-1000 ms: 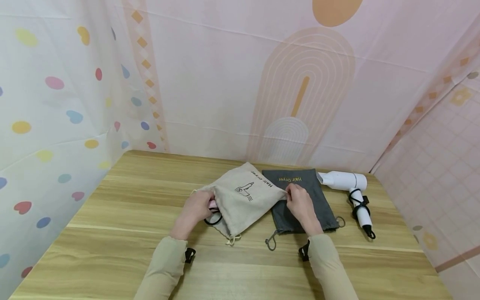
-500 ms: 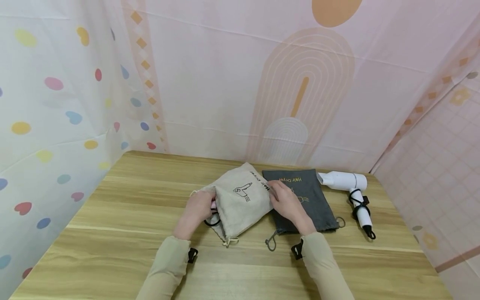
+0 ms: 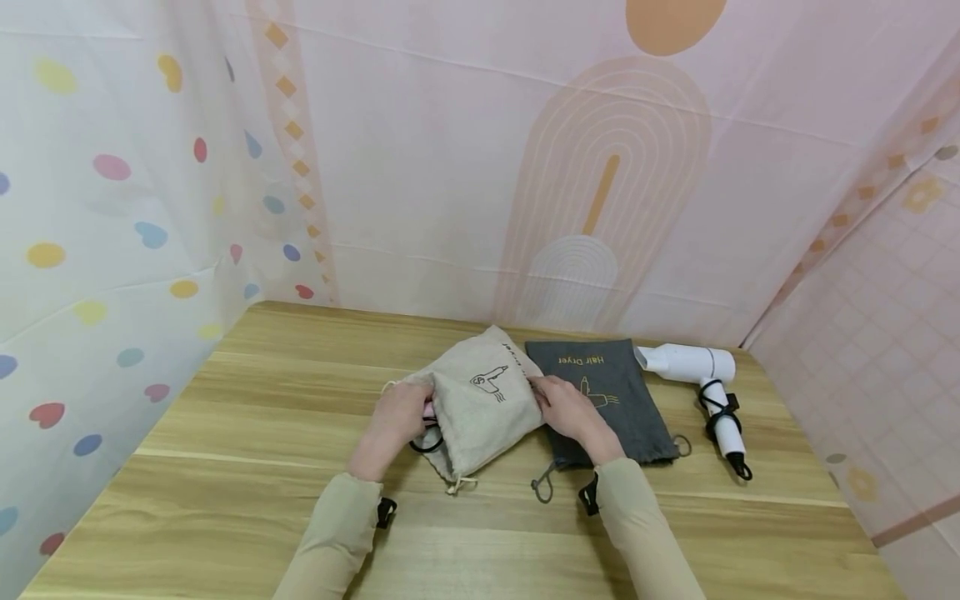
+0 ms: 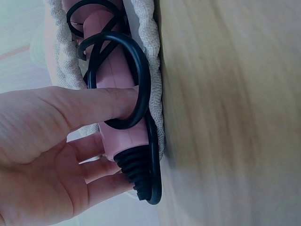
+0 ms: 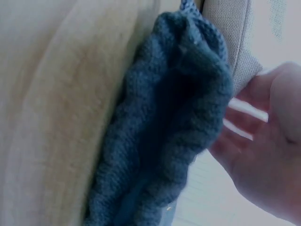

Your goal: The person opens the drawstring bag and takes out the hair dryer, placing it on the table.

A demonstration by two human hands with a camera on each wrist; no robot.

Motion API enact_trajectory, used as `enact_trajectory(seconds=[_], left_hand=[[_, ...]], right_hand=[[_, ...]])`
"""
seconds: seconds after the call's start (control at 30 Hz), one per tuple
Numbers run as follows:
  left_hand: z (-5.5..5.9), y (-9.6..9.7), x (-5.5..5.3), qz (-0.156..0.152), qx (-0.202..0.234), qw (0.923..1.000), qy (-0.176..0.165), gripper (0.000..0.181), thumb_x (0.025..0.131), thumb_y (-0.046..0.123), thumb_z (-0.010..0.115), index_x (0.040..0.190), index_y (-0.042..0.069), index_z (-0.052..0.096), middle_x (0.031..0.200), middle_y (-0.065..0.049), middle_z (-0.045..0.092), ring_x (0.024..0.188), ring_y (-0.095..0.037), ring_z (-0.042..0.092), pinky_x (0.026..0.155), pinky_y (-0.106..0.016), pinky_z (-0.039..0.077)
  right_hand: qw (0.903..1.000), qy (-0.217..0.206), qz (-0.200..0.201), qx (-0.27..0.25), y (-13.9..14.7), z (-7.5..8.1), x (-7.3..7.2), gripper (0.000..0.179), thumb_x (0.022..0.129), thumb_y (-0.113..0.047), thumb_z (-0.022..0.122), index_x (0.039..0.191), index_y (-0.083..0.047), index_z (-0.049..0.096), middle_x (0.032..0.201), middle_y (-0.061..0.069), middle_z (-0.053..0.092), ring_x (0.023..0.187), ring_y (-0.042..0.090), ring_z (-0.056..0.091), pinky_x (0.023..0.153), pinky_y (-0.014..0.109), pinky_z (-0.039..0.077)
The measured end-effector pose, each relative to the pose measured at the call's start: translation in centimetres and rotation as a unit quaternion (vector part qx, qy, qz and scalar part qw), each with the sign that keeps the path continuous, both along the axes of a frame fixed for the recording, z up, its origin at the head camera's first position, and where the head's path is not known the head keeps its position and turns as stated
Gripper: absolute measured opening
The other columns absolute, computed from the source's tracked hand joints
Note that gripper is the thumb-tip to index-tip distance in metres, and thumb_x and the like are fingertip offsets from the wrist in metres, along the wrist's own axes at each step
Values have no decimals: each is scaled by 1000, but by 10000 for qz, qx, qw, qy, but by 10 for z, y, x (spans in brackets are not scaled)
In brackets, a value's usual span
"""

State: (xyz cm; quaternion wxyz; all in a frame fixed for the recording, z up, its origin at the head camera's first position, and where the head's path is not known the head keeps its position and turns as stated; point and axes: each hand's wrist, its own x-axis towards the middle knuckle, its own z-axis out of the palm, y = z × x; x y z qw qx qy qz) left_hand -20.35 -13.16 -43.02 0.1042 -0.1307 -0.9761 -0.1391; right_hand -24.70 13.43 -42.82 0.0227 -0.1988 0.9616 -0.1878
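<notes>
- Against the frame from a second ago, I see the right hand [image 3: 570, 408] shifted leftward, away from a stretched-out corner; the bag's right end now looks bunched in, and more of the printing beyond shows. The left hand [image 3: 393, 414] has barely moved.
- From my remote post, I find the pink plastic hair dryer [image 4: 110, 70] part-way inside the beige woven drawstring bag [image 3: 480, 417], its handle sticking out at the mouth.
- On that handle, the left thumb presses one side with fingers behind: clamped. The right fingers bend against the bag's far edge, slightly apart; I cannot tell whether they pinch cloth.
- My main worry is the looped black rubbery cord [image 4: 142, 70], which passes over the left thumb's tip: pulling that hand away could drag the dryer or loosen the coil.
- I also judge that the gathered mouth might catch on the cord, and that the bag might slide if the right hand lifts.
- Just beside it lies the dark grey fabric drawstring bag [image 3: 648, 425]; a careless right wrist could nudge it.
- Farther right, the white hair dryer [image 3: 682, 362] rests on the wood-grain table [image 3: 300, 533], clear of both hands.
</notes>
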Motion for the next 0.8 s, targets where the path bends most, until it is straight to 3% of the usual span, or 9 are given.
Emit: enact_trajectory(seconds=[0.13, 0.47, 0.8], left_hand=[[0, 0, 0, 6, 7, 10000, 19, 29, 60, -4, 77, 65, 10, 52, 72, -8, 61, 71, -28, 62, 62, -43, 50], [1, 0, 1, 1, 150, 9999, 8, 28, 61, -7, 75, 66, 9, 52, 69, -8, 60, 69, -28, 61, 60, -42, 49], [-2, -6, -1, -28, 338, 9994, -106, 26, 58, -8, 71, 66, 8, 52, 70, -8, 60, 68, -26, 58, 58, -40, 47]], right_hand=[[9988, 254, -401, -115, 2, -4, -6, 29, 96, -12, 52, 123, -6, 60, 119, 15, 62, 107, 30, 61, 86, 44, 51], [9914, 269, -1201, -438, 6, -7, -15, 22, 93, -9, 56, 109, 3, 66, 101, 20, 68, 78, 26, 66, 65, 35, 53], [9817, 500, -1613, -884, 8, 1, -13, 12, 91, -6, 56, 85, -1, 65, 79, 13, 65, 58, 17, 55, 51, 26, 42]])
